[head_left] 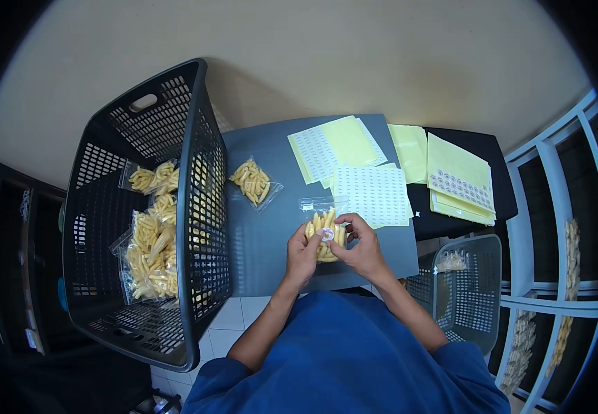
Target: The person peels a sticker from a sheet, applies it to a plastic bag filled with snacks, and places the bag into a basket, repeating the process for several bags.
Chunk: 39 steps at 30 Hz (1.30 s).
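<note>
Both my hands grip a clear zip bag of pale yellow finger-shaped snacks (pixel 325 254) above the near part of the grey table (pixel 264 241). My left hand (pixel 302 252) holds the bag's left side, its thumb at the edge of a small round sticker (pixel 327 234) on the front. On the right side, my right hand (pixel 361 247) has its thumb just below that sticker. The bag's zip end points away from me. Another filled snack bag (pixel 252 181) lies on the table to the left.
A big dark plastic basket (pixel 199 207) holding several snack bags (pixel 151 241) stands at the left. Sticker sheets (pixel 371 193) and yellow backing sheets (pixel 351 141) lie beyond my hands. More sheets (pixel 457 172) rest on a black surface, above a grey basket (pixel 471 297). Shelving (pixel 554 303) stands far right.
</note>
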{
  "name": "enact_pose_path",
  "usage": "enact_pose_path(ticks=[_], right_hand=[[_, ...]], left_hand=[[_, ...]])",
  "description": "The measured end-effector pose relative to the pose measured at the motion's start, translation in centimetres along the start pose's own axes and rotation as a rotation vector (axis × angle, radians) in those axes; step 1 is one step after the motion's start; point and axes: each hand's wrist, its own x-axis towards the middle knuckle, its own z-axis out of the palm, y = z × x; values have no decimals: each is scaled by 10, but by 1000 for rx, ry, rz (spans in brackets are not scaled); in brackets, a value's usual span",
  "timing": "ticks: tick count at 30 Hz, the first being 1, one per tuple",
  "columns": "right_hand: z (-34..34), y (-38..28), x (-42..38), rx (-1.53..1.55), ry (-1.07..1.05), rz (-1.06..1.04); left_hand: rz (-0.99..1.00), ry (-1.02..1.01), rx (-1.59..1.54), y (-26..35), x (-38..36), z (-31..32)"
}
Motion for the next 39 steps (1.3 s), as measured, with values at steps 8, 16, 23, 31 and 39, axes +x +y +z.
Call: enact_pose_path(ticks=[8,16,23,31,39], right_hand=[[0,11,-12,22,55,131],[-2,15,-11,361,280,53],[-10,10,-14,352,-19,291],[-3,-2,-67,192,36,350],[-91,12,-103,123,176,261]], left_hand=[[-27,-112,65,-9,-2,-3],[-85,-281,4,-13,-5,-12],[103,-323,210,-10,-8,-31],[175,-201,610,9,-21,-19],[179,-265,454,-33,-32,50]])
